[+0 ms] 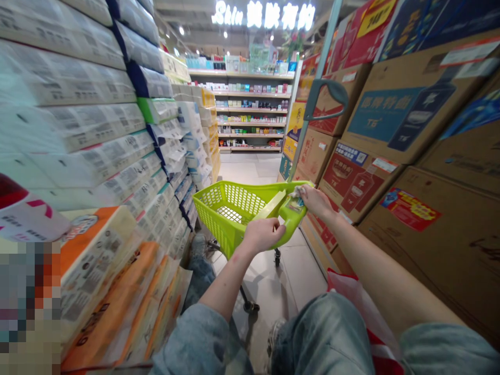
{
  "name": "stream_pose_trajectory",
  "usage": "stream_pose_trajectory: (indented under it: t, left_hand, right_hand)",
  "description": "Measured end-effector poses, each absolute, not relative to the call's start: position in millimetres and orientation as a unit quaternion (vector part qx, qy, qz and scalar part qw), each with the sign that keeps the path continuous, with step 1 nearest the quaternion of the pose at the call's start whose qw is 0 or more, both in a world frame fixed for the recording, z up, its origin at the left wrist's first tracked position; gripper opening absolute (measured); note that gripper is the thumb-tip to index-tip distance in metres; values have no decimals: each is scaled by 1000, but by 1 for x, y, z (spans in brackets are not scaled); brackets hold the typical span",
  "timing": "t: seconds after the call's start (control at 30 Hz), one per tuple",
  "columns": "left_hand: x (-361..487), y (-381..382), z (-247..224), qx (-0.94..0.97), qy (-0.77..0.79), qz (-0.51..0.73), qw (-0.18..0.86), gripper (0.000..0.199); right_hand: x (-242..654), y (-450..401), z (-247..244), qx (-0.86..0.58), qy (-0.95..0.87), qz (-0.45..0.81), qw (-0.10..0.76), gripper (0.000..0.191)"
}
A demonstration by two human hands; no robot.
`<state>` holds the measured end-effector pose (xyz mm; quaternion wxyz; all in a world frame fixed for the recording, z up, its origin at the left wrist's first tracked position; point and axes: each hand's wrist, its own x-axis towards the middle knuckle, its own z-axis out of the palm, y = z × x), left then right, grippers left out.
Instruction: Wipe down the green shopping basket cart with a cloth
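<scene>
green basket (234, 208) under both hands; sign (230, 13) reads "skin".

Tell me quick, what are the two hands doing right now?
Left hand: closed on the rim of the green shopping basket.
Right hand: pressing a small cloth against the basket's back corner, fingers curled.

left side: stacked packs of tissue paper (78, 120) in white, blue and green wrap, walling the aisle from floor to top edge
lower left: orange-printed packs (113, 291) leaning at the foot of that stack
right side: brown cardboard cartons (410, 120) piled high, bearing blue and red printed labels
far end: shelves (253, 112) of small bottles and boxes
above shelves: lit white sign (265, 14)
floor: pale tiles (250, 169)
</scene>
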<state>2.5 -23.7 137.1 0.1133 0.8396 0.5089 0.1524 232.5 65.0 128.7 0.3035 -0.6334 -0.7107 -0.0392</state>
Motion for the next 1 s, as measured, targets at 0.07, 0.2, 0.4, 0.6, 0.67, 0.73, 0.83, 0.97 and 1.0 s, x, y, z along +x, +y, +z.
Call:
stream_pose_trajectory:
  t: [0.07, 0.2, 0.4, 0.6, 0.67, 0.73, 0.83, 0.97, 1.0]
  left_hand:
    - [6, -25, 137, 841, 505, 156, 118, 45]
    - [12, -19, 137, 842, 503, 150, 124, 46]
    - [12, -5, 134, 844, 503, 146, 117, 47]
    - [10, -2, 131, 844, 505, 147, 109, 49]
    - [10, -4, 131, 841, 508, 152, 105, 49]
    - [11, -8, 132, 840, 508, 161, 99, 49]
    - [13, -14, 132, 840, 508, 169, 87, 50]
    - [17, -17, 131, 840, 511, 161, 83, 48]
    - [19, -17, 131, 840, 512, 157, 86, 48]
  right_hand:
    - [233, 71, 131, -654, -704, -53, 273, 29]
    - [229, 75, 132, -615, -740, -29, 272, 28]
    - [225, 70, 130, -534, -792, 5, 296, 34]
    - [204, 43, 131, -459, -826, -3, 327, 34]
    - [196, 29, 130, -417, -843, 2, 340, 31]
    - [192, 18, 129, -386, -854, 5, 349, 28]
    - [196, 16, 126, -365, -862, 17, 351, 27]
    - [214, 43, 126, -424, -824, 46, 373, 31]
    - [218, 52, 126, -455, -804, 48, 379, 32]
